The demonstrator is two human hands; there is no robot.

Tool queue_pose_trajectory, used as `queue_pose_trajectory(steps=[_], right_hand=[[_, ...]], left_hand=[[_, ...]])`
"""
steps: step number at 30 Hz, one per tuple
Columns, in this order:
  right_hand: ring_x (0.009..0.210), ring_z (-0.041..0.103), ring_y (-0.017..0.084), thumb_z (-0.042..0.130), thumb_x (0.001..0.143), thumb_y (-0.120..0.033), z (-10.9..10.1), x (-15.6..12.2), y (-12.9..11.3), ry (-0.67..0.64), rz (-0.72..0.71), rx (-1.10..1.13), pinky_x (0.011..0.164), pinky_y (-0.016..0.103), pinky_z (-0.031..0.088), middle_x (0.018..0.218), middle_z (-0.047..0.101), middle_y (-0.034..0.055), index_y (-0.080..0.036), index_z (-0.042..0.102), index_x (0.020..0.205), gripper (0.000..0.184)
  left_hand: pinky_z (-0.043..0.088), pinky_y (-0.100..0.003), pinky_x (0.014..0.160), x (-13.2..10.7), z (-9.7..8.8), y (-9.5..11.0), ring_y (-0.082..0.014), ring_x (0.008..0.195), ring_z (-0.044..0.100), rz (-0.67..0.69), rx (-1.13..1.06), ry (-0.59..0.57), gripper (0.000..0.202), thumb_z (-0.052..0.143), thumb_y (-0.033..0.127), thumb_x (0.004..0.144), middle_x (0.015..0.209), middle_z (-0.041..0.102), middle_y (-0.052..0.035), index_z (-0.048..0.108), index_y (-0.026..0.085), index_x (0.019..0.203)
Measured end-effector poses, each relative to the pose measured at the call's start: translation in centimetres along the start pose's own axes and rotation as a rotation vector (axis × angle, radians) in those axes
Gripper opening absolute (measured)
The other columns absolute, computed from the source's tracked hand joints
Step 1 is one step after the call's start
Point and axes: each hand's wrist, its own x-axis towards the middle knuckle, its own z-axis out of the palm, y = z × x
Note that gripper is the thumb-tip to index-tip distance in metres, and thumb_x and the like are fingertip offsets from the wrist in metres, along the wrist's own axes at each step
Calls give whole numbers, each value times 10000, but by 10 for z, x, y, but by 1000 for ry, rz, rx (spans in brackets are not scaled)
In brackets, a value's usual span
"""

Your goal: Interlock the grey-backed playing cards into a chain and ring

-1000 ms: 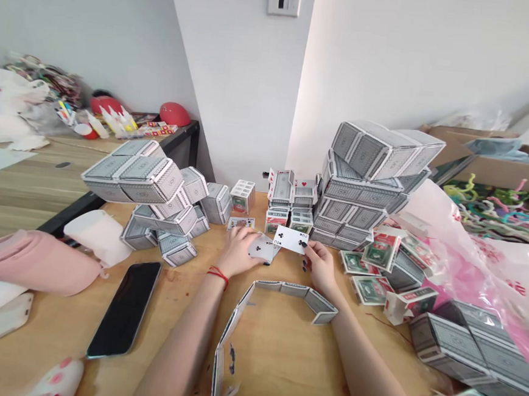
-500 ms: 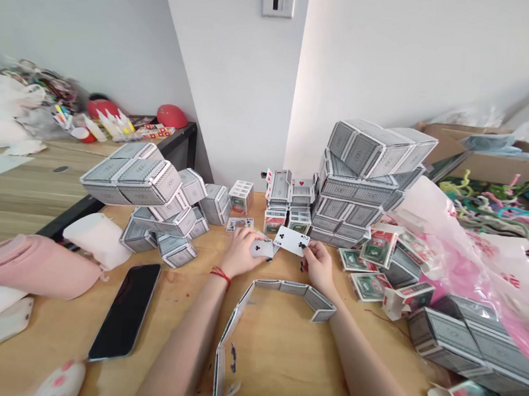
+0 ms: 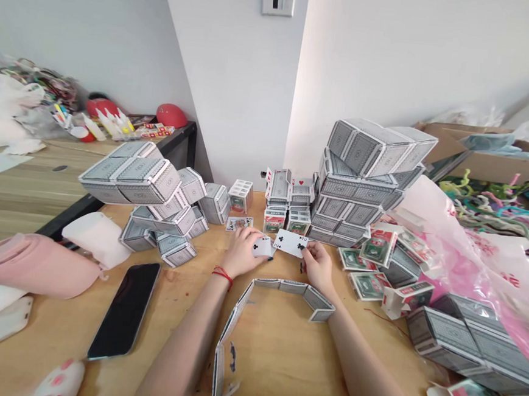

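In the head view, the only one, little has just changed: the two of clubs (image 3: 291, 243) lies more level than half a second ago, its left end just beside the club card (image 3: 263, 247), and both hands are in nearly the same place. That suggests a small adjustment with the loose cards rather than a new step. The right hand (image 3: 318, 264) has its grip closed to a pinch on the right end of the two of clubs, above the bench (image 3: 172, 325). The left hand (image 3: 240, 252) has its grip curled closed over the club card; whether more cards lie beneath cannot be told. Counting: two hands, one card clearly in each, and one picture card (image 3: 239, 223) flat beyond the left hand. One folded strip of cards (image 3: 219, 368) stands between the forearms. There are two tall stacks of card blocks, one at left (image 3: 147, 173) and one at right (image 3: 381, 146), with one smaller stack (image 3: 280, 187) between them. One phone (image 3: 124, 310) lies left; several card boxes (image 3: 370, 285) lie right, too overlapped to count surely.
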Motion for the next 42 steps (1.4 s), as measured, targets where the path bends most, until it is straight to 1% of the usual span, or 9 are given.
queue_pose_trajectory(steps=[4,9,14,19,25,30,35,38,42], right_hand=[[294,379,74,565,677,-354,-1,-2,-3,-42,20,43,306,196,293,412,453,-81,-197,477,720,185],[345,397,73,575,681,-381,-3,-8,-11,-218,35,91,352,194,302,432,470,-68,-190,479,716,216],[363,416,76,565,708,-399,-1,-10,-12,-290,3,134,371,202,326,568,600,-21,-198,443,809,256],[382,448,83,575,714,-381,0,-11,-10,-352,-12,149,391,197,350,519,546,-62,-210,414,823,260],[432,514,114,574,715,-378,0,-14,-8,-456,3,42,428,227,414,526,531,-54,-198,486,894,269],[426,514,118,599,690,-398,2,-14,-8,-429,-14,37,422,243,424,557,556,-36,-196,523,880,288],[437,520,120,601,682,-441,2,-14,-10,-387,-32,27,432,246,431,564,565,-19,-185,548,790,283],[436,520,118,595,689,-449,1,-14,-11,-381,-45,28,436,241,426,545,555,-20,-181,536,722,277],[441,527,129,596,685,-463,1,-14,-11,-382,-49,-1,443,247,427,521,561,-11,-182,543,682,286]], left_hand=[[339,-413,908,1,-6,7,-245,1018,425,38,-31,24,476,657,359,630,1080,494,-64,524,214,1063],[353,-401,916,1,-8,15,-235,1030,447,88,-84,48,468,619,361,678,1081,508,-64,498,223,1108],[362,-382,934,1,-2,15,-223,1068,445,61,-109,112,487,594,414,707,1113,478,-74,467,221,1137],[370,-378,937,0,4,19,-223,1082,444,29,-109,165,522,586,433,713,1130,470,-80,438,220,1167],[365,-385,947,2,12,34,-232,1135,422,44,-162,161,544,539,397,761,1201,444,-102,353,224,1242],[357,-402,949,3,19,36,-246,1161,395,14,-166,140,619,544,416,754,1226,421,-104,282,236,1285],[359,-412,936,4,26,33,-253,1161,392,36,-164,115,614,498,386,791,1242,380,-122,220,246,1321],[354,-417,937,3,30,34,-255,1166,375,37,-151,104,605,451,326,823,1244,357,-138,166,226,1347],[354,-425,936,1,33,37,-254,1174,359,40,-157,106,585,366,192,843,1265,324,-151,108,216,1368]])
